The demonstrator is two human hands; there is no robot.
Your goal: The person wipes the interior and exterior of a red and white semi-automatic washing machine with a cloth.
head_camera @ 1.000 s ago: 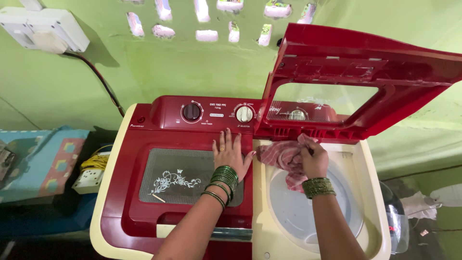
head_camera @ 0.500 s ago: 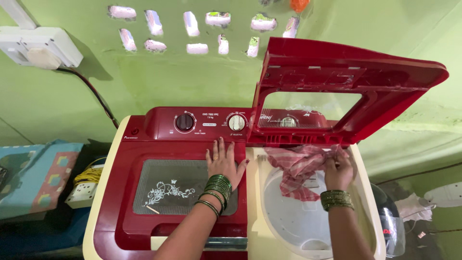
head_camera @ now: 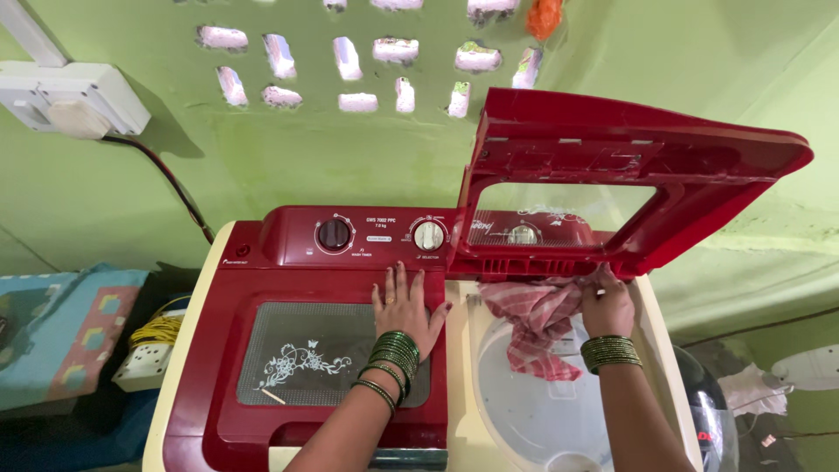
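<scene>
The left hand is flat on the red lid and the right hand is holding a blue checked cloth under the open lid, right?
Not quite. The cloth is red checked, not blue, as the head view shows. The left hand does lie flat on the closed red lid, and the right hand holds the cloth under the open lid.

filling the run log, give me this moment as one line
left hand flat on closed red lid | right hand grips checked red cloth | spin-side lid raised

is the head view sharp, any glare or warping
Head view: mostly sharp, evenly lit; wide-angle warping bends the raised red lid and the wall's edges; bright blown-out vent holes up top; soft reflections on the closed lid's window; left hand and right hand show no motion blur.
</scene>
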